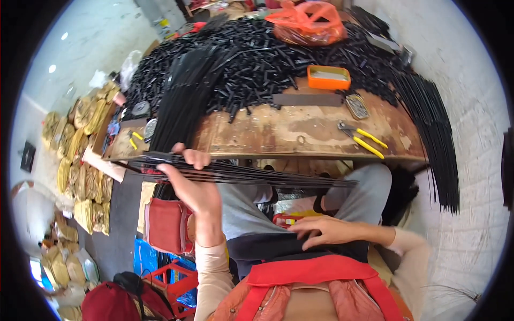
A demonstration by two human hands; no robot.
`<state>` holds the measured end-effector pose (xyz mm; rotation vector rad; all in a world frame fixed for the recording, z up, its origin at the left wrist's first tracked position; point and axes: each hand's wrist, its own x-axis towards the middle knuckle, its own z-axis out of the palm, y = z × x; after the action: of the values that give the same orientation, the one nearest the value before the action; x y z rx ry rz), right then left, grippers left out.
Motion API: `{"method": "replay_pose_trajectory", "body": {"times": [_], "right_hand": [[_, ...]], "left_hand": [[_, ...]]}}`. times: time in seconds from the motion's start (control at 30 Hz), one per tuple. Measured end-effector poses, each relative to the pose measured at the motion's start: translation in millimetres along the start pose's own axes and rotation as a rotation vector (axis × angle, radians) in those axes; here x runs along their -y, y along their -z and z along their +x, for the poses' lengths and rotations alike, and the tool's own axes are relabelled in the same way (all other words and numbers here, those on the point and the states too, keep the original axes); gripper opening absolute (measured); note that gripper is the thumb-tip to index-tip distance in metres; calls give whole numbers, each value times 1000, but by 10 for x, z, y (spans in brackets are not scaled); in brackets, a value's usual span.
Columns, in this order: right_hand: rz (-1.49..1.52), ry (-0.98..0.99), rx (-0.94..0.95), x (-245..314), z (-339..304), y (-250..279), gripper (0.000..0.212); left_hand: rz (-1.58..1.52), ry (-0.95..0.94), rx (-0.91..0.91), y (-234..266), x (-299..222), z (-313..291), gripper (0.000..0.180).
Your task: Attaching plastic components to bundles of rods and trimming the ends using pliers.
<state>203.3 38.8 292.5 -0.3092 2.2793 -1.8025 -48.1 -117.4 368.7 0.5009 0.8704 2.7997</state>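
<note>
My left hand [197, 184] is closed round a bundle of thin black rods [257, 176], just off the table's front edge at the left. The bundle lies crosswise, its thin ends reaching right over my knees. Empty, with fingers apart, my right hand [324, 231] hovers over my lap. Behind my left hand, a thick sheaf of long black rods [184, 107] lies on the wooden table [251, 131]. Another sheaf of black rods [431, 123] hangs over the table's right end.
Short black pieces [257, 59] are heaped across the back of the table. Nearer lie yellow-handled pliers [367, 140], an orange tray [329, 78], a small tin [357, 106] and a dark flat bar [308, 100]. An orange plastic bag [309, 24] tops the heap. Tan sacks [80, 155] line the left side.
</note>
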Motion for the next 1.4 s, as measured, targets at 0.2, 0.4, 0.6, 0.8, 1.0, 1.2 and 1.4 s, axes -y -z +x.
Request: {"method": "replay_pose_trajectory", "body": {"times": [0.2, 0.4, 0.6, 0.8, 1.0, 1.2, 1.4], "right_hand": [[227, 223, -1204, 261, -639, 438, 30], [79, 497, -1349, 627, -1069, 536, 38], [47, 101, -898, 318, -155, -47, 46], [384, 55, -753, 313, 316, 198, 32], [436, 123, -758, 142, 478, 259, 27], [550, 46, -607, 80, 513, 293, 24], [506, 248, -939, 199, 505, 165, 22]], "left_hand": [[-342, 497, -180, 632, 897, -737, 58], [-565, 1155, -435, 949, 1728, -1136, 70], [321, 917, 412, 380, 1122, -1306, 33], [513, 531, 539, -22, 690, -1136, 36], [508, 511, 432, 76, 640, -1150, 32], [403, 784, 452, 208, 571, -889, 17], [407, 519, 380, 7, 734, -1036, 13]]}}
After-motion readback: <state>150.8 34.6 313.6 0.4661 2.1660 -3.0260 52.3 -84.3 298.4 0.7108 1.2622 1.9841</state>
